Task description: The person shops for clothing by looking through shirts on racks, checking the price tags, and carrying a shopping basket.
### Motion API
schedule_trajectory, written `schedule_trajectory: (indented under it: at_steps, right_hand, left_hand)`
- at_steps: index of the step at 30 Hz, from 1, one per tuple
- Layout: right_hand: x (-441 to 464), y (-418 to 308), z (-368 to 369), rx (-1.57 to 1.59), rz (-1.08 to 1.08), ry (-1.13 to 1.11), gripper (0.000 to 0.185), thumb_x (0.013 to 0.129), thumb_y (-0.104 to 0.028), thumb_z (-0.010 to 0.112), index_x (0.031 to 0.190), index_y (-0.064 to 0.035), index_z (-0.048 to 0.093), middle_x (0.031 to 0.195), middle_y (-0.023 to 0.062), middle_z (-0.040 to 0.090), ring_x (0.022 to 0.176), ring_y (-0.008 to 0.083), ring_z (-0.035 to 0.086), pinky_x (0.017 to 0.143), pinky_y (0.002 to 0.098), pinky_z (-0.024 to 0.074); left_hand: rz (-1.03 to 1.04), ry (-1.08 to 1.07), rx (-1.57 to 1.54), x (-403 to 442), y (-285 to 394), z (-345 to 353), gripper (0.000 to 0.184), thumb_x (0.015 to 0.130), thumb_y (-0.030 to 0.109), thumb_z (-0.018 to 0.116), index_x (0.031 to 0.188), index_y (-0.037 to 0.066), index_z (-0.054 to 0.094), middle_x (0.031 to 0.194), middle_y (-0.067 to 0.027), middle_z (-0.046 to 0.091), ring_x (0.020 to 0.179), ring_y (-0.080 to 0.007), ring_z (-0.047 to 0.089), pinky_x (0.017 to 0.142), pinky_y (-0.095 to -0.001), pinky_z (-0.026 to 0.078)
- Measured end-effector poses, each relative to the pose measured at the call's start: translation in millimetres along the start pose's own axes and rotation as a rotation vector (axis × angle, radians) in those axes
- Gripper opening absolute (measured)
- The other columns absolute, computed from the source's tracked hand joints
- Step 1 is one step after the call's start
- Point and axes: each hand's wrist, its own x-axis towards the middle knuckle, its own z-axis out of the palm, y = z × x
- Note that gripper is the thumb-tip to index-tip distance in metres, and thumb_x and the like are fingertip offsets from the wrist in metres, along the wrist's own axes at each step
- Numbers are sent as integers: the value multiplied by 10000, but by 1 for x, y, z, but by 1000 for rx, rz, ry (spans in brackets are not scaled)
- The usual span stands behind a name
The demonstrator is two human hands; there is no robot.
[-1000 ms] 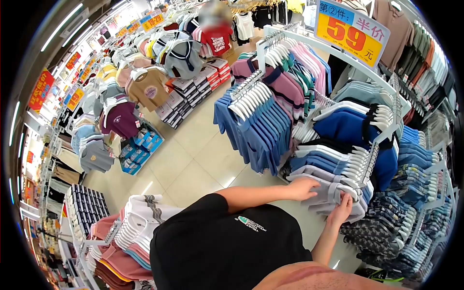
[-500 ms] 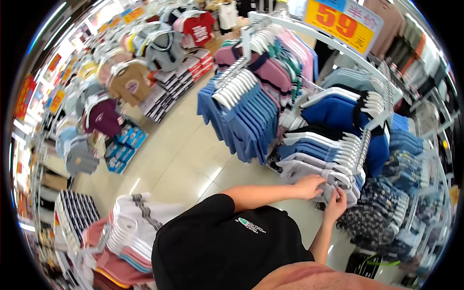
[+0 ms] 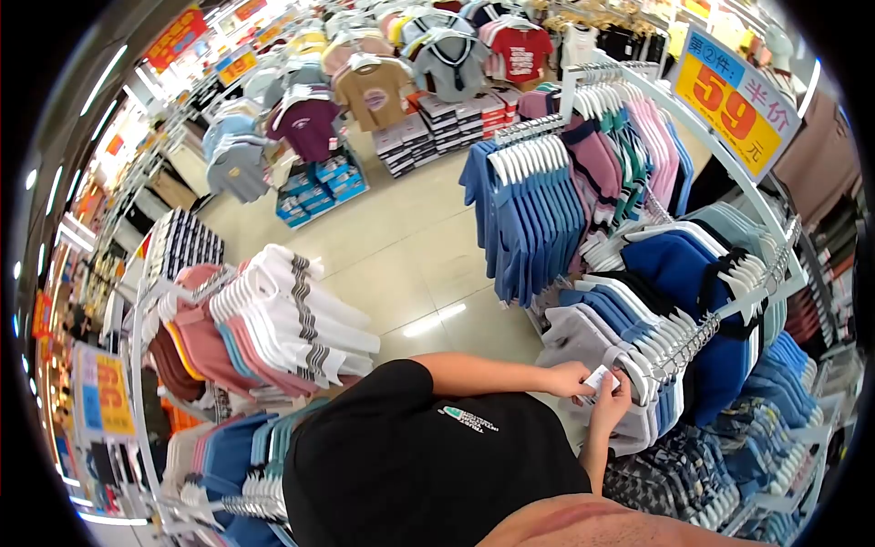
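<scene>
A small white tag [image 3: 597, 376] is pinched between my two hands, in front of the light grey shirts [image 3: 583, 339] on white hangers at the end of the rack. My left hand [image 3: 570, 379] has its fingers closed on the tag's left edge. On the other side, my right hand [image 3: 612, 392] grips it near the hanger of the front grey shirt. Print on the tag is too small to read. Blue and white garments [image 3: 612, 305] hang right behind the grey ones.
Blue shirts [image 3: 533, 214] hang on the rack's far arm, under a yellow price sign [image 3: 732, 105]. White striped shirts [image 3: 305, 319] hang on a rack at the left. Patterned clothes [image 3: 674, 469] are at lower right. Shoe boxes [image 3: 406, 144] stand across the aisle.
The view has turned left, showing more of the left rack. My hands have moved from the grey shirt's collar area to hold the white tag in front of it.
</scene>
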Motion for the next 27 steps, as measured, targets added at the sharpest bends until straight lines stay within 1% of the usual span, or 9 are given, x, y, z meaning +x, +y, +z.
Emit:
schedule_trajectory:
  at_steps: [6,10,12,13,15,19,22,25,27]
  right_hand:
    - [6,16,-6,-31,107,-292,251,928,-140,622,1101,39,589,903,59,627,751,86,560,664,228,450]
    - [9,30,-9,-65,41,-414,252,929,-132,618,1106,45,587,912,63,634,753,88,567,674,227,456]
    - [7,31,-7,6,57,-413,236,933,-114,608,1103,48,587,926,67,644,762,96,583,692,233,473]
    - [6,30,-6,11,57,-416,236,933,-114,608,1103,48,587,926,67,644,762,96,583,692,233,473]
    - [4,26,-6,84,102,-418,212,935,-91,600,1097,44,590,929,64,650,769,101,595,710,237,487]
    - [-1,39,-16,118,156,-362,190,917,-70,621,1068,43,600,931,73,649,772,102,594,700,227,484]
    - [-8,53,-26,164,191,-344,194,922,-78,621,1072,43,604,906,45,647,724,73,580,621,218,469]
    - [-19,36,-30,129,228,-333,211,928,-98,620,1090,35,598,885,22,639,701,62,572,600,220,465]
    - [-26,37,-32,169,268,-279,213,929,-106,621,1095,26,596,887,17,638,716,63,572,617,227,469]
  left_hand:
    - [14,274,-38,-26,-17,18,197,893,142,609,922,-45,662,805,-104,703,656,-161,687,610,-289,560]
    - [33,428,-29,-43,-19,26,183,874,147,621,890,-32,653,772,-105,692,668,-174,682,620,-309,546]
    - [39,561,283,-49,-16,25,177,842,159,644,860,-17,637,729,-118,664,649,-196,655,611,-345,507]
    - [37,565,287,-51,-18,26,177,842,159,644,860,-17,637,729,-118,664,649,-196,655,611,-345,507]
    - [40,603,238,-51,-24,26,208,848,202,651,876,-3,624,712,-129,635,625,-197,575,595,-359,438]
    - [25,601,273,-45,-30,34,205,851,196,650,840,-5,612,709,-116,638,622,-188,579,597,-353,447]
    - [53,590,293,-44,-34,39,183,821,167,669,797,-4,610,693,-125,630,600,-209,597,579,-372,455]
    - [49,533,273,-44,-40,45,180,856,155,652,800,-8,599,687,-109,636,564,-187,600,541,-352,462]
    - [12,518,-58,-39,-39,49,183,897,147,618,810,-11,587,680,-90,638,529,-158,609,499,-319,468]
